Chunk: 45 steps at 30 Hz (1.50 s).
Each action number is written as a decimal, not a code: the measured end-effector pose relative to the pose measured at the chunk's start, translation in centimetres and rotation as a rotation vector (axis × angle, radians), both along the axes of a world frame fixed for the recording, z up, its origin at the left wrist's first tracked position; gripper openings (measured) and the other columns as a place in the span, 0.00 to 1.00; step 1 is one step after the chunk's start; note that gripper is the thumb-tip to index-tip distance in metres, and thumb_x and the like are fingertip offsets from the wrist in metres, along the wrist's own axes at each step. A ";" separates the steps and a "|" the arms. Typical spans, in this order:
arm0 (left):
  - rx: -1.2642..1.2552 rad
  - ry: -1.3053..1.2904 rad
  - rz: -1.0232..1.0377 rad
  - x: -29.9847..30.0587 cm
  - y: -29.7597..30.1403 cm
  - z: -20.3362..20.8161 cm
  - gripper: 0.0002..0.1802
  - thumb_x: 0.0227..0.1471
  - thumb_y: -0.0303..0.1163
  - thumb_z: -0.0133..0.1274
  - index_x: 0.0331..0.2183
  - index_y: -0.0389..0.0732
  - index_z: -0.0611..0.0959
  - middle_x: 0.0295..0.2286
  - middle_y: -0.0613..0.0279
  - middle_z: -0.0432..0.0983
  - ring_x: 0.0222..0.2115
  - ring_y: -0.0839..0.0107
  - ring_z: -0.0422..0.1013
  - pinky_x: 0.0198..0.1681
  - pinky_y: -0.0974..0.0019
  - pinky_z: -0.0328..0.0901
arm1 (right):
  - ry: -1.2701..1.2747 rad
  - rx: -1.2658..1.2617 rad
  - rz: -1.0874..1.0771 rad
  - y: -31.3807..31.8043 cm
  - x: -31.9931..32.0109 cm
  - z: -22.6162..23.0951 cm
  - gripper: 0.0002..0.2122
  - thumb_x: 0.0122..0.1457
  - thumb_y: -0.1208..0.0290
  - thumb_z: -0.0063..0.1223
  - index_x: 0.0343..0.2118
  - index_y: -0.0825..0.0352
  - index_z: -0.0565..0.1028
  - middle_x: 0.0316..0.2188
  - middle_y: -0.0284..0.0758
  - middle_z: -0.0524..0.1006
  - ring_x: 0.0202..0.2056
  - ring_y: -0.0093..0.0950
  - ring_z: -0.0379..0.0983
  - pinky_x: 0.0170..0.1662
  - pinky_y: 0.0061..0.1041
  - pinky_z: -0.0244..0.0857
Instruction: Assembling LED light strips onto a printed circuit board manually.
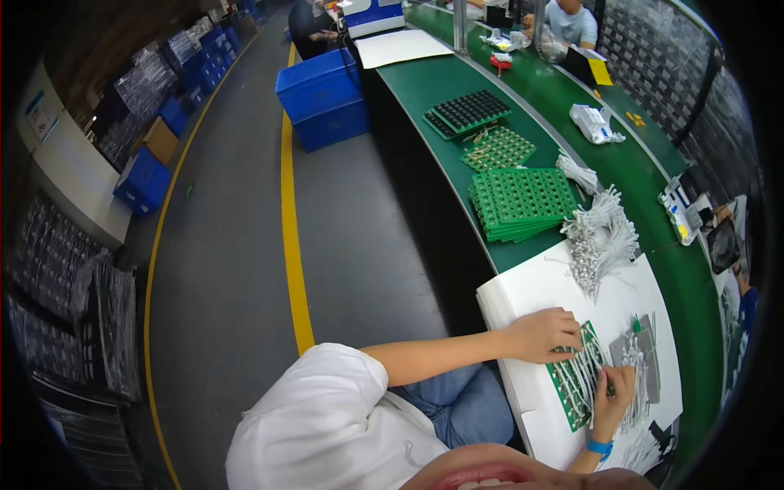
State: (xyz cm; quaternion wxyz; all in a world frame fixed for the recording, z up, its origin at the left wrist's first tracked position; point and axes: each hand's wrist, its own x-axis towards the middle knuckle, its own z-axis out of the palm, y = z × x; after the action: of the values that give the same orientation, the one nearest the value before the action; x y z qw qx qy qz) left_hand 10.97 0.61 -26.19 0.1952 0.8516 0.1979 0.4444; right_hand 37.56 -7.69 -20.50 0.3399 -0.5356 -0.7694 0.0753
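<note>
A green circuit board panel lies on the white work surface with several white wires laid across it. My left hand is at the far end of the panel, its fingers bent down onto the board and the wire ends. At the panel's right edge, my right hand, with a blue wristband, has thumb and fingertips pinched together at a white wire. The contact points are small and partly covered by the fingers. Beside the right hand, more loose white wires lie over a grey flat piece.
A thick bundle of white wires lies beyond the hands. Behind it sit stacked green panels and black-topped boards. The green conveyor runs along the right. Blue bins stand on the floor; other people work farther off.
</note>
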 end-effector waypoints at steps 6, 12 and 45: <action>0.051 -0.012 -0.020 -0.4 -0.2 0.2 0.10 0.52 0.36 0.68 0.37 0.47 0.87 0.35 0.66 0.79 0.41 0.63 0.74 0.48 0.58 0.67 | 0.046 0.015 0.029 0.1 -0.8 -0.2 0.06 0.54 0.82 0.66 0.34 0.69 0.82 0.29 0.37 0.73 0.35 0.36 0.69 0.41 0.34 0.62; 0.159 -0.016 0.024 -0.1 -0.6 0.5 0.07 0.51 0.37 0.68 0.34 0.50 0.87 0.31 0.73 0.79 0.40 0.69 0.75 0.60 0.54 0.62 | -0.016 0.047 0.013 -0.1 -1.3 -0.1 0.05 0.54 0.80 0.66 0.32 0.67 0.80 0.29 0.36 0.72 0.37 0.37 0.67 0.44 0.35 0.59; -0.167 -0.073 -0.055 -0.3 -3.0 3.8 0.07 0.49 0.30 0.70 0.33 0.44 0.91 0.29 0.67 0.86 0.31 0.66 0.78 0.45 0.61 0.67 | 0.375 -0.171 -0.283 -5.3 -10.2 3.2 0.05 0.59 0.76 0.66 0.37 0.67 0.81 0.30 0.32 0.81 0.22 0.22 0.69 0.25 0.21 0.62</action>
State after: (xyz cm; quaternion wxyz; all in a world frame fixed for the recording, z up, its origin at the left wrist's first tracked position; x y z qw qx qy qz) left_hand 10.64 -2.41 -22.39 0.2847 0.8209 0.2033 0.4514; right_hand 27.35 -12.96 -17.34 0.4372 -0.6415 -0.6011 0.1899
